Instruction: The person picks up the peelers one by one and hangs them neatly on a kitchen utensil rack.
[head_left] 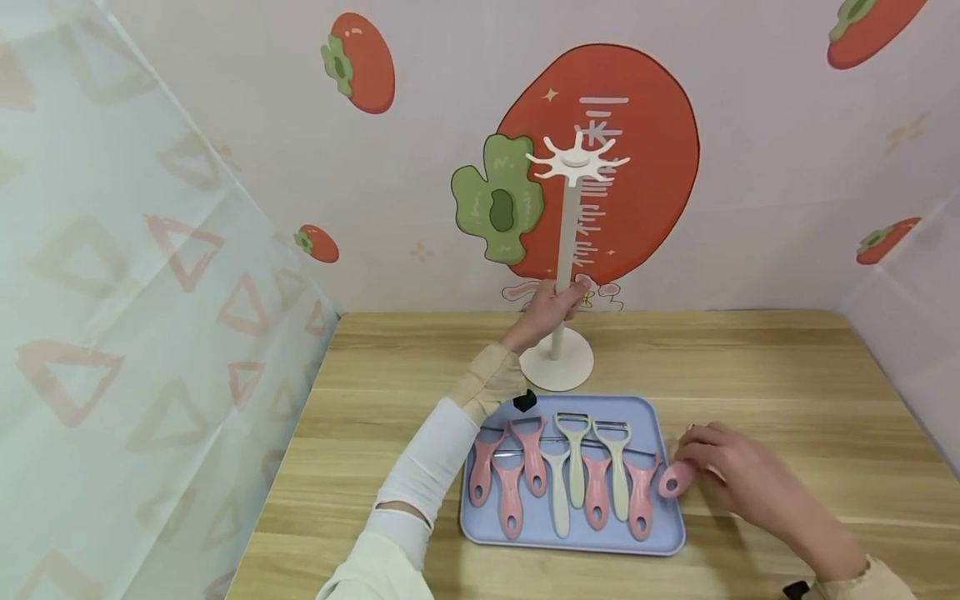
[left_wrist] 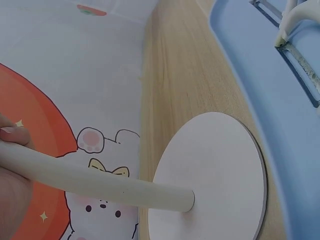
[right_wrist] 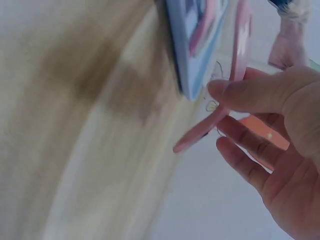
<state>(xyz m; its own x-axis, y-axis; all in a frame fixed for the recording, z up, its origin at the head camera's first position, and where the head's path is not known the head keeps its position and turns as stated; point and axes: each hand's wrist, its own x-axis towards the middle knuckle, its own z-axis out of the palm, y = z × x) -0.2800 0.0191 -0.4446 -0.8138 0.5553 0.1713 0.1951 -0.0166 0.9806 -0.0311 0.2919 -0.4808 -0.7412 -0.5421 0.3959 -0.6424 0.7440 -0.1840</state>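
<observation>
Holding the scene at both ends, the person had the left hand [head_left: 546, 310] wrapped round the pole of the white hanger stand [head_left: 564, 275] just above centre frame in the head view, fingers curled on the slim shaft above its round base [left_wrist: 207, 175], while the right hand [head_left: 723, 471] at lower right pinched the handle end of a pink peeler [head_left: 677, 478] at the right edge of the blue tray [head_left: 667, 546]. The right wrist view showed thumb and fingers [right_wrist: 250, 92] closed on that handle, its far end off the wooden table [head_left: 787, 375] and its blade end blurred toward the tray corner. Six more peelers, pink and cream, lay side by side in the tray in the lower middle of the frame, blades toward the stand. The peeler looked light, stiff and hard-shelled plastic, likely smooth enough to slip in a loose pinch, so the thick rounded handle seemed the sound place to grip, well away from the metal blade; the hole at the handle's tip appeared the part meant for a hook. The stand looked tall, thin and top-heavy under its spoked crown [head_left: 576, 160], probably prone to tipping, so a hold low on the pole with the base flat on the table seemed wise.
</observation>
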